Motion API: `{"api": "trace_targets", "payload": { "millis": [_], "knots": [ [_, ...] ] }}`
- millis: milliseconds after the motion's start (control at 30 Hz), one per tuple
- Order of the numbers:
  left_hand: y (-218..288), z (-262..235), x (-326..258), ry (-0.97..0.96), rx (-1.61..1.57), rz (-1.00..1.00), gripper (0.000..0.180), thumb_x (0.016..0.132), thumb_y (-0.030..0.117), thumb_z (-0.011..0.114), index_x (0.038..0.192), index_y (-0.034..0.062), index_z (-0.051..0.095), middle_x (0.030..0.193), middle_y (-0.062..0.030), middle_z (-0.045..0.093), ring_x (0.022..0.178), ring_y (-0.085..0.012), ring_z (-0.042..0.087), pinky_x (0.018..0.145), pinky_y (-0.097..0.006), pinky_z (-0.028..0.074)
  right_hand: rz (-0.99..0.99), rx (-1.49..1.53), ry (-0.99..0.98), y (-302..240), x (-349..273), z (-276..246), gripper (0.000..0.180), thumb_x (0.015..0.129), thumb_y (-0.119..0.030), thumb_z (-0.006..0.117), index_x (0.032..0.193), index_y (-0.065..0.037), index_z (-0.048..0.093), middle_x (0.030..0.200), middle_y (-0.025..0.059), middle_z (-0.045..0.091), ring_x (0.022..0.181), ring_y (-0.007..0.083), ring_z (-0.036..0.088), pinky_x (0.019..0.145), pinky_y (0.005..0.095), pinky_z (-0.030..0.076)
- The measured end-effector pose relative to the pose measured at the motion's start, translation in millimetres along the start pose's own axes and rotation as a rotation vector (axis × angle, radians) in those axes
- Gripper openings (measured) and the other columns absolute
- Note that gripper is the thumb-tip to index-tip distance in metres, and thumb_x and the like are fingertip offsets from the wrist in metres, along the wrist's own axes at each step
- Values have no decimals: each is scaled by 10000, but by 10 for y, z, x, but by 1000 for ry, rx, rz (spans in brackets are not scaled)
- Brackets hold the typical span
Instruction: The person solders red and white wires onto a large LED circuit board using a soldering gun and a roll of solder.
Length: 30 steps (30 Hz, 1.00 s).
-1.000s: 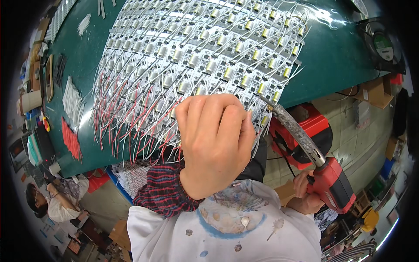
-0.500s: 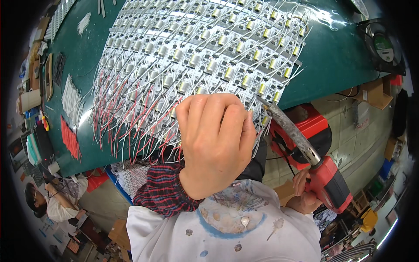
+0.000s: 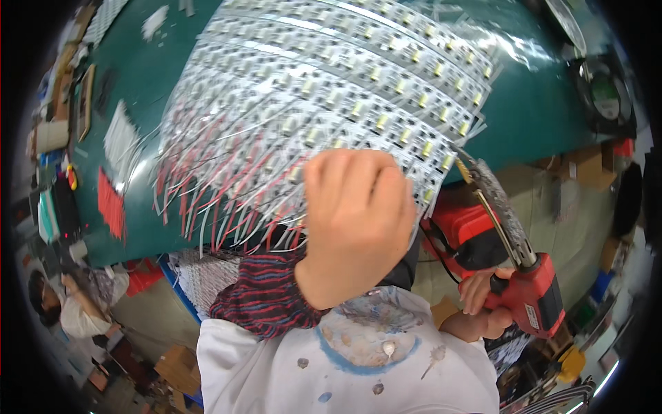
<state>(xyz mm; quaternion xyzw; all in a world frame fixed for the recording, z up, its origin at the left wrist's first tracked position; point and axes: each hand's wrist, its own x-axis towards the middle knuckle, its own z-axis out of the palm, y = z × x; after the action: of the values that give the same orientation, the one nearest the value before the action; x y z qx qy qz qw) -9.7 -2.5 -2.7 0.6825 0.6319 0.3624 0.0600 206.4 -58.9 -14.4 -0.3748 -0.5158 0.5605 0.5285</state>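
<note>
Right hand [image 3: 483, 303], lower right of frame: grip clamped around the handle of a red, pistol-shaped soldering gun [image 3: 531, 293]; its long metal barrel slants up-left, tip at the edge of the LED strips [image 3: 331, 90]. Left hand [image 3: 355, 224], centre: curled in a loose fist, knuckles up, resting on the strips' near edge; whether it pinches anything cannot be told. Strips: flat, white, in rows, fringed with thin red and white wires [image 3: 207, 200]. Surface [image 3: 538, 110]: smooth, dark green.
</note>
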Motion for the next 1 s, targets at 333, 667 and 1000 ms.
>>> {"api": "trace_targets", "payload": {
  "millis": [333, 667, 1000],
  "knots": [
    [-1188, -1335, -105, 100, 731, -193, 100, 747, 53, 625, 845, 47, 602, 788, -85, 581, 780, -277, 551, 701, -378, 398, -32, 143, 52, 220, 12, -158, 645, 922, -469, 435, 1223, 91, 326, 479, 19, 378, 377, 105, 343, 395, 234, 325],
    [-1964, -1758, -146, -157, 876, 79, 123, 710, 44, 627, 824, 64, 584, 790, -51, 542, 799, -238, 523, 734, -358, 383, -10, 138, 67, 193, 6, -39, 634, 933, -425, 434, 1246, 113, 312, 475, 18, 347, 370, 101, 320, 399, 234, 320],
    [-1791, -1768, -34, 161, 572, -37, 102, 811, 35, 592, 912, 32, 586, 813, -87, 619, 697, -203, 578, 663, -325, 454, 9, 90, 107, 85, -23, -26, 606, 941, -398, 435, 1261, 101, 308, 493, 22, 378, 374, 106, 336, 402, 248, 330]
  ]
}}
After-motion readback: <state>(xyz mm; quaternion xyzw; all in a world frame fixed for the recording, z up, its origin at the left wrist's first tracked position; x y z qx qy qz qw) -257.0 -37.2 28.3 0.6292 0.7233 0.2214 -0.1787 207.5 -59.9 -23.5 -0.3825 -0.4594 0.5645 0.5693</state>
